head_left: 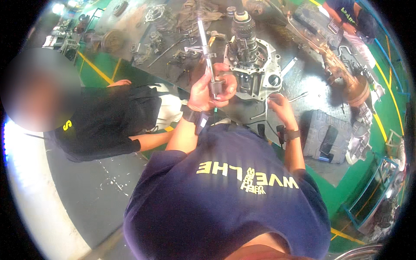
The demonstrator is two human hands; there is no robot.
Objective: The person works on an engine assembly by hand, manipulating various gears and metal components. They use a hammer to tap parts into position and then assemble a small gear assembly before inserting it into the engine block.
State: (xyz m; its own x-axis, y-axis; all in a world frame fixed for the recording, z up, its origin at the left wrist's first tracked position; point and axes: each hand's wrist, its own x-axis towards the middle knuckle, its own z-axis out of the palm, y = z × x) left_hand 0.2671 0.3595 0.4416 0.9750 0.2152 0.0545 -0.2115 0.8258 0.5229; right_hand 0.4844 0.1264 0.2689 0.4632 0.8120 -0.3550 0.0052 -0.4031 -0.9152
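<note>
Navy shirt [225,186]: being worn by the person, below both hands.
Left hand [200,93]: being kept closed, a silvery rod with a fork [208,60] being gripped in its fingers, raised left of the housing.
Right hand [281,106]: fingers being curled beside a thin bent bar [260,116]; whether the bar is being gripped cannot be told.
Black case [315,130]: being supported at the right of the table.
Pale metal housing [255,84]: being borne by the table ahead of the hands, a gear stack [245,37] being held upright in it.
Grey metal table [299,78]: glare being reflected; loose metal parts being carried around the housing, a rusty shaft assembly [342,82] on the right, a brown cloth [195,17] at the far side.
Green floor [336,201]: being crossed by yellow lines [97,68].
Co-workers: one in black [104,117] being seen at left, another [346,17] at far right, beside a blue rail [383,52]
</note>
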